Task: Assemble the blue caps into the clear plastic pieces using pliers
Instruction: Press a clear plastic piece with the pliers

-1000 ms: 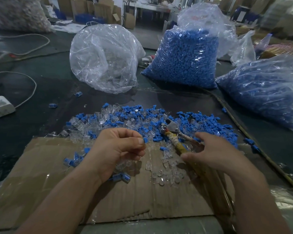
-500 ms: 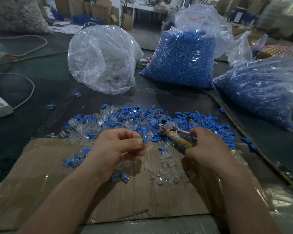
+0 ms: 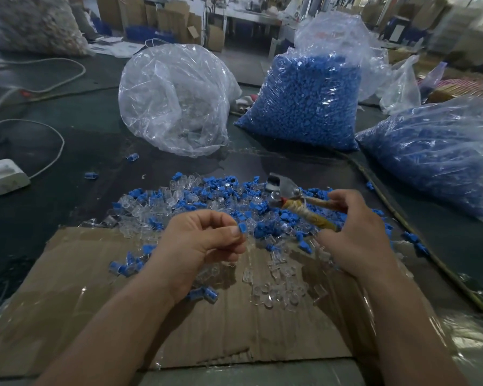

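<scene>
My left hand [image 3: 200,240] pinches a small blue cap [image 3: 242,227] at its fingertips, above a sheet of cardboard [image 3: 95,316]. My right hand [image 3: 352,232] grips the tape-wrapped handles of the pliers [image 3: 304,210], whose metal jaws [image 3: 279,186] point up and left and stand apart. A heap of loose blue caps and clear plastic pieces [image 3: 195,201] lies just beyond both hands. More clear pieces [image 3: 279,291] are scattered on the cardboard between my wrists. Whether a clear piece sits in the left hand is hidden by the fingers.
Behind the heap stand a clear bag with clear pieces [image 3: 176,98] and two bags full of blue caps [image 3: 304,101] [image 3: 441,151]. A white power strip with cables [image 3: 3,176] lies at the left. Stray assembled pieces [image 3: 204,295] rest near my left wrist.
My right hand has closed round the pliers' handles and lifted them, the jaws rising and opening. The left hand has stayed in place with the cap now showing at its fingertips.
</scene>
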